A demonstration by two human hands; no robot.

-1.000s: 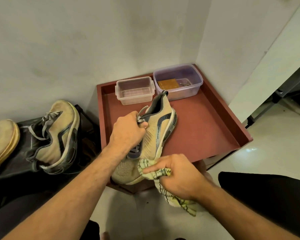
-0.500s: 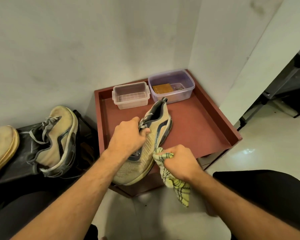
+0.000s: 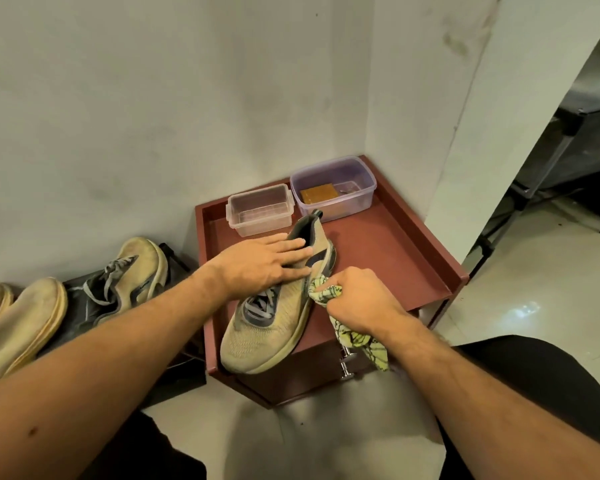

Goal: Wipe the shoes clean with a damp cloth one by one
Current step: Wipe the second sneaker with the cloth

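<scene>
A beige knit sneaker point(image 3: 274, 323) with grey laces lies on the dark red tray-topped stand point(image 3: 395, 265), toe toward me and hanging over the front edge. My left hand point(image 3: 264, 265) lies flat on the shoe's collar with straight fingers. My right hand point(image 3: 357, 299) grips a bunched yellow-green patterned cloth point(image 3: 326, 292) and holds it against the shoe's right side near the heel. The cloth's tail hangs below my wrist.
A clear plastic box point(image 3: 260, 213) and a purple-tinted box point(image 3: 333, 188) holding a brown block stand at the tray's back. More beige shoes point(image 3: 129, 282) lie on a dark rack at the left. Walls close in behind; a tiled floor opens to the right.
My left hand let go of its grip on the laces and now lies flat on the shoe's collar. My right hand with the cloth moved from the toe up along the side toward the heel.
</scene>
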